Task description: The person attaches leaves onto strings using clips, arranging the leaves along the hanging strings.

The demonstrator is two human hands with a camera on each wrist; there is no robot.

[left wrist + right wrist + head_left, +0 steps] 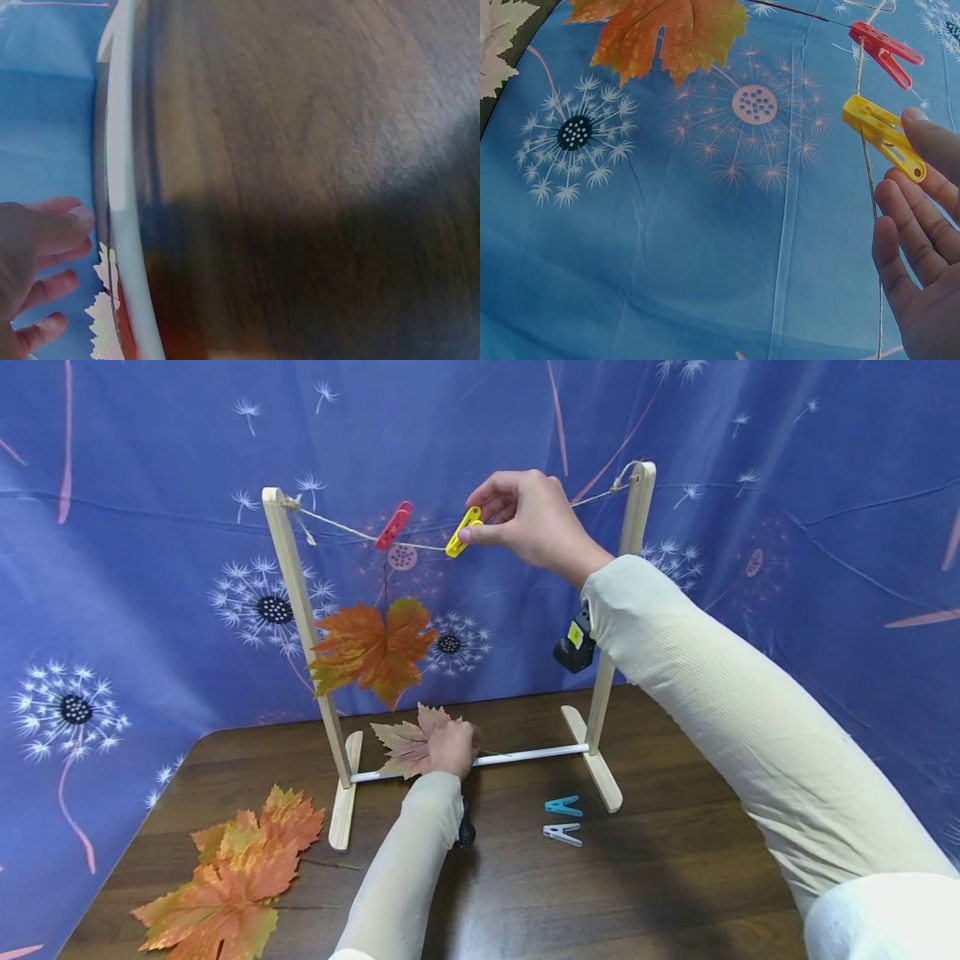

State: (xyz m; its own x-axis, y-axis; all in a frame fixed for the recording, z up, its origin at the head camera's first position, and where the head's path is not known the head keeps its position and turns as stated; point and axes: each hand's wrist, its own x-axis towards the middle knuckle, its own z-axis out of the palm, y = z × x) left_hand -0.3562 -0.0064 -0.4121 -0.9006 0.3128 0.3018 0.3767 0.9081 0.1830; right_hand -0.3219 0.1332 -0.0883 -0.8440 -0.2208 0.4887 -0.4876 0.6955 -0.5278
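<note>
My right hand (543, 522) pinches a yellow clothespin (462, 532) between thumb and fingers. In the right wrist view the yellow clothespin's nose sits over the string (868, 169). Left of it, a red clothespin (393, 526) is clipped on the same string, and an orange maple leaf (375, 647) hangs from it by its stem. Low down, my left hand (452, 747) overlaps a pale pink leaf (408, 745) at the white crossbar (517, 756). In the left wrist view its fingers are apart and loosely bent, with nothing between them and the pale leaf beyond.
The string runs between two wooden posts (300, 593) on flat wooden feet. Several orange leaves (232, 877) lie at the table's left. A blue clothespin (562, 806) and a light grey clothespin (562, 834) lie in front of the crossbar. A blue patterned cloth (450, 410) hangs behind.
</note>
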